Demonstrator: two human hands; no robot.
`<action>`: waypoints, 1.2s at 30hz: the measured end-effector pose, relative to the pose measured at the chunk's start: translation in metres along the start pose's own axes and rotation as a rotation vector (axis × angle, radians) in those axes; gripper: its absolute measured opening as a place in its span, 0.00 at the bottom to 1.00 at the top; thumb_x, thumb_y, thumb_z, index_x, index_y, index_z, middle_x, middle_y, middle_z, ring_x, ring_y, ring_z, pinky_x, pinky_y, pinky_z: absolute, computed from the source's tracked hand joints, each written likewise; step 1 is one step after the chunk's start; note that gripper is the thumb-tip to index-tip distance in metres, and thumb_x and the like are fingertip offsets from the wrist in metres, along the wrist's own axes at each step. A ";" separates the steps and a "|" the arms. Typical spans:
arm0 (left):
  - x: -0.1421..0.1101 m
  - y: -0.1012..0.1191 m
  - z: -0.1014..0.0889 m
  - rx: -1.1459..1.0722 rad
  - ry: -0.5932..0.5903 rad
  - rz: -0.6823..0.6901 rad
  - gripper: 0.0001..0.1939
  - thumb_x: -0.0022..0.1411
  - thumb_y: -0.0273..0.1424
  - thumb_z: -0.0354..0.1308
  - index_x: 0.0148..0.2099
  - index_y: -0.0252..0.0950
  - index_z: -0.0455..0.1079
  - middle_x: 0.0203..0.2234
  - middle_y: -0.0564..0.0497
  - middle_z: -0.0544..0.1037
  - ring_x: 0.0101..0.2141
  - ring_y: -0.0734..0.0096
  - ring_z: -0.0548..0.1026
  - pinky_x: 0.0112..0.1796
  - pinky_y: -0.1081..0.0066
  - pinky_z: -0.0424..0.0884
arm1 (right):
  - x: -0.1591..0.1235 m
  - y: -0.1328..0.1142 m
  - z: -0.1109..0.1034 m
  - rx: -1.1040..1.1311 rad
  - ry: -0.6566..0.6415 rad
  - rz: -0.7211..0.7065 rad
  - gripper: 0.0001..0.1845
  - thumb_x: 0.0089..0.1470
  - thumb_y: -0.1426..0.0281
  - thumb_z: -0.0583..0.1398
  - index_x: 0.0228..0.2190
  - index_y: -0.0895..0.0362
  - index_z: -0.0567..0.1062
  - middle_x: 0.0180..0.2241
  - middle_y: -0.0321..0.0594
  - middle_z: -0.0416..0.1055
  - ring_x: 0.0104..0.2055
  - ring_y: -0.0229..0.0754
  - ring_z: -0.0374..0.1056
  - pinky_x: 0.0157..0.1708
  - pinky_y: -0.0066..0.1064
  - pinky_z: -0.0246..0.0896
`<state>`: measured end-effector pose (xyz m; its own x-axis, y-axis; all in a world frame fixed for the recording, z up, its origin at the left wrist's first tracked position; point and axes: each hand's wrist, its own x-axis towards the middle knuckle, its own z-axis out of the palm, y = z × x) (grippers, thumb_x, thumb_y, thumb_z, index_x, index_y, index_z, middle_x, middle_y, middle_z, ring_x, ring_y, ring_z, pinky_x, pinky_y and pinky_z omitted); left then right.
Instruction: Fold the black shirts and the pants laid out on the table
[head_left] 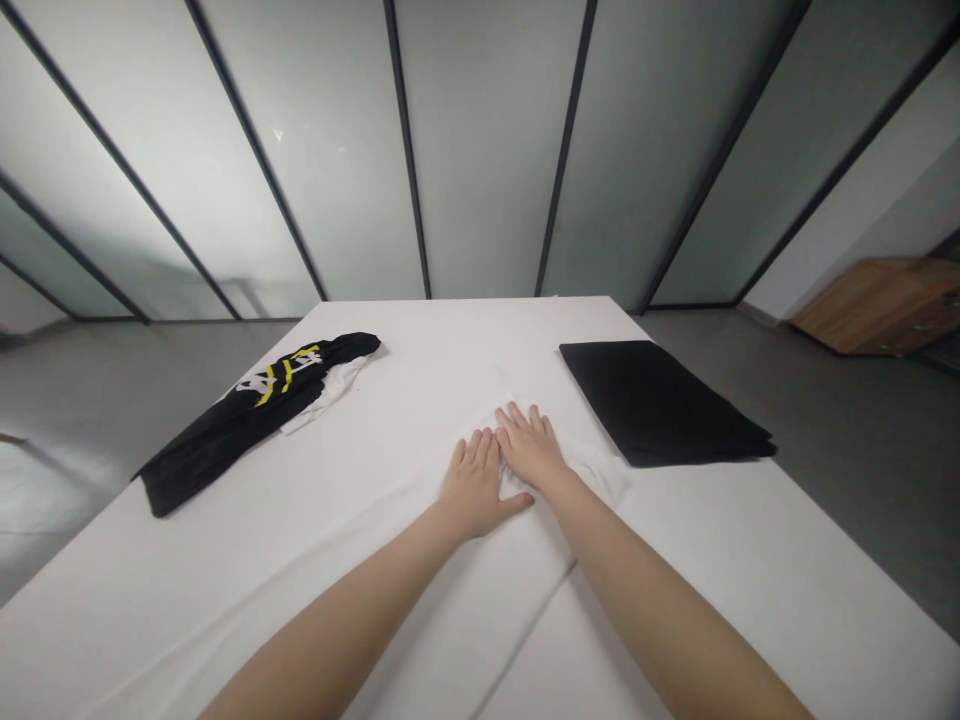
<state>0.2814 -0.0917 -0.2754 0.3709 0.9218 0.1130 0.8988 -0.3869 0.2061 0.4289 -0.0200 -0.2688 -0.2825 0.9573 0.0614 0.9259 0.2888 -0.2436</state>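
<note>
A white cloth garment [405, 515] lies spread on the white table, its outline hard to tell from the tabletop. Flat on it rests my left hand [480, 487], palm down, fingers stretched forward and thumb out to the right. Just beside and a little beyond, my right hand [529, 445] also presses palm down with its fingers spread. The fingertips of the two hands nearly meet. Small wrinkles show in the cloth around the right hand and wrist. Neither hand grips anything.
On the table's left lies a bunched black garment [217, 440] with yellow and white print, white fabric beneath it. A flat black folded stack [660, 405] sits at the right. Frosted glass panels [487, 150] stand behind the table [480, 325]. A wooden cabinet [877, 305] is far right.
</note>
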 end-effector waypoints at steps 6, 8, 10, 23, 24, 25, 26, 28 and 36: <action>-0.008 0.000 -0.005 -0.019 0.024 0.002 0.48 0.72 0.60 0.47 0.79 0.31 0.48 0.74 0.32 0.57 0.74 0.42 0.53 0.70 0.44 0.50 | -0.002 -0.001 -0.001 0.007 0.018 -0.005 0.30 0.72 0.62 0.47 0.71 0.50 0.64 0.75 0.43 0.53 0.77 0.66 0.43 0.71 0.60 0.40; -0.012 -0.002 -0.007 -0.028 0.025 0.013 0.42 0.74 0.55 0.47 0.78 0.33 0.51 0.73 0.33 0.60 0.73 0.45 0.55 0.70 0.45 0.52 | -0.002 -0.002 -0.001 0.005 0.018 0.006 0.30 0.72 0.62 0.48 0.71 0.51 0.65 0.75 0.44 0.53 0.77 0.66 0.44 0.71 0.60 0.40; -0.019 -0.005 -0.010 -0.033 0.012 0.023 0.37 0.76 0.51 0.46 0.77 0.34 0.54 0.73 0.35 0.60 0.73 0.47 0.55 0.70 0.46 0.54 | -0.002 -0.002 -0.004 0.017 0.028 0.005 0.29 0.72 0.64 0.47 0.69 0.52 0.67 0.74 0.44 0.56 0.76 0.64 0.45 0.71 0.59 0.40; -0.121 -0.016 -0.009 0.077 0.077 -0.131 0.42 0.74 0.55 0.47 0.78 0.33 0.52 0.74 0.33 0.57 0.73 0.40 0.54 0.68 0.40 0.55 | -0.106 -0.047 -0.002 0.060 0.018 0.014 0.32 0.71 0.56 0.50 0.73 0.43 0.61 0.76 0.46 0.51 0.76 0.75 0.42 0.69 0.69 0.40; -0.125 -0.017 -0.008 0.087 0.082 -0.135 0.41 0.74 0.54 0.46 0.78 0.33 0.53 0.74 0.33 0.56 0.73 0.41 0.54 0.68 0.40 0.55 | -0.111 -0.051 0.001 0.045 -0.008 0.028 0.33 0.71 0.55 0.51 0.73 0.43 0.60 0.76 0.47 0.50 0.75 0.77 0.43 0.68 0.70 0.39; -0.127 -0.018 -0.008 0.097 0.084 -0.137 0.41 0.74 0.54 0.45 0.77 0.33 0.53 0.74 0.33 0.56 0.73 0.41 0.54 0.68 0.41 0.55 | -0.114 -0.055 0.004 0.030 -0.027 0.039 0.34 0.70 0.55 0.52 0.73 0.42 0.59 0.76 0.48 0.49 0.75 0.79 0.43 0.67 0.72 0.39; -0.128 -0.019 -0.007 0.106 0.086 -0.139 0.41 0.75 0.54 0.45 0.77 0.33 0.54 0.74 0.34 0.56 0.73 0.41 0.54 0.68 0.41 0.55 | -0.115 -0.059 0.006 0.017 -0.037 0.047 0.35 0.70 0.54 0.52 0.74 0.41 0.57 0.77 0.49 0.47 0.75 0.81 0.43 0.67 0.74 0.38; -0.128 -0.019 -0.006 0.119 0.090 -0.145 0.40 0.75 0.54 0.45 0.77 0.33 0.54 0.74 0.34 0.56 0.73 0.42 0.54 0.69 0.42 0.55 | -0.112 -0.063 0.007 -0.001 -0.040 0.056 0.35 0.70 0.53 0.52 0.74 0.40 0.56 0.77 0.49 0.45 0.75 0.83 0.42 0.65 0.78 0.36; -0.092 -0.021 -0.012 0.182 0.032 -0.268 0.40 0.76 0.52 0.43 0.77 0.30 0.54 0.75 0.34 0.56 0.74 0.41 0.53 0.69 0.41 0.53 | -0.057 -0.062 0.001 -0.052 -0.108 0.065 0.34 0.71 0.49 0.48 0.74 0.38 0.56 0.78 0.47 0.42 0.76 0.78 0.37 0.66 0.77 0.32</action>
<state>0.2255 -0.1690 -0.2785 0.1103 0.9878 0.1096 0.9915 -0.1170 0.0562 0.3876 -0.0923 -0.2582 -0.2445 0.9679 -0.0579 0.9540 0.2294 -0.1931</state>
